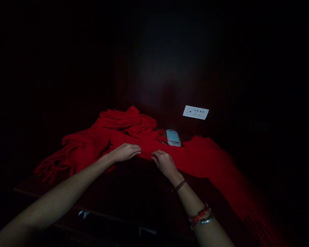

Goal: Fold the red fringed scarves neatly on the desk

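Red fringed cloth (201,156) runs left to right across the tabletop (134,185); left hand (127,151) and right hand (165,164) at its near edge. Can't say whether either grip is clamped on it (too dark). A hard nearward tug could drag the phone (173,137) beside its far edge.

A dark bench (134,185) stands against a dark wall (164,65) that catches a faint grey sheen. Towards the back lies 1 phone (173,137), its pale screen facing up and its contents pixelated. On the wall, beyond the phone and to its right, sits 1 white socket plate (195,112) with black openings. Low at the bench's front, 1 small white scrap (83,214) shows, too dim to identify.
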Demonstrator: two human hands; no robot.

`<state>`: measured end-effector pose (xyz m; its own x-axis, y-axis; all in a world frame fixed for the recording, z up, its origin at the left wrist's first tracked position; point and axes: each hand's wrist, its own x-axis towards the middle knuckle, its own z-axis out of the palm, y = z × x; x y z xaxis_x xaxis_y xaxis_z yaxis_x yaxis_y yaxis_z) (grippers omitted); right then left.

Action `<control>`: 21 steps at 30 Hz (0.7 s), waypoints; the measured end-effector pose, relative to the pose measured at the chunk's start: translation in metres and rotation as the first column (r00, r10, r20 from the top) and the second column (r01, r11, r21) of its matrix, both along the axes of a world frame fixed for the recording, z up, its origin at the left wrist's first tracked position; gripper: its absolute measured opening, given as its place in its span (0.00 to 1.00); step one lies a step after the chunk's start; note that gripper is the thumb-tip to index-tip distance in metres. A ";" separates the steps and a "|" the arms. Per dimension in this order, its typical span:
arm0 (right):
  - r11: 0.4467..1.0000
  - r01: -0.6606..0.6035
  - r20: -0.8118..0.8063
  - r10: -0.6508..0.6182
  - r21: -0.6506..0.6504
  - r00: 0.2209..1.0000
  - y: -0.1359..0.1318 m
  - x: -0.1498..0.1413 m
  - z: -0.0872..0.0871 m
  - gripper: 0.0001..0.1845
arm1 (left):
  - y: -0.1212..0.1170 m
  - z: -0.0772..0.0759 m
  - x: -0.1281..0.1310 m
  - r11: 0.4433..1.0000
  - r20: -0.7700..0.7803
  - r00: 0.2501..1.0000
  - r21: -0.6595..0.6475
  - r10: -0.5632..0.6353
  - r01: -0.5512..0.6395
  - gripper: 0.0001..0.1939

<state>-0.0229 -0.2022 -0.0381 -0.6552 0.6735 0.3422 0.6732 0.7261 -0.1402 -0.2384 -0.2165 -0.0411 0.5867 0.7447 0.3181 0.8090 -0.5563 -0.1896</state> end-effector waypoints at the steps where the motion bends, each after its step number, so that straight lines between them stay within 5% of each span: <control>1: 1.000 0.004 0.021 -0.004 0.004 1.000 0.000 -0.002 0.000 0.11 | 0.000 0.000 0.000 1.000 0.001 1.000 0.010 -0.004 0.004 0.17; 11: 0.995 0.058 0.147 -0.070 0.083 0.987 -0.001 -0.004 0.010 0.13 | -0.001 0.005 -0.002 0.996 0.048 0.999 0.087 -0.003 -0.001 0.15; 17: 0.991 -0.059 0.043 0.055 0.121 0.998 -0.003 -0.008 0.008 0.15 | 0.000 0.003 -0.002 0.995 0.081 0.997 0.096 0.000 -0.008 0.15; 21: 0.983 -0.047 0.123 0.025 0.175 0.992 -0.002 -0.009 0.011 0.11 | -0.001 0.000 -0.003 0.996 0.106 0.994 0.094 -0.014 0.004 0.15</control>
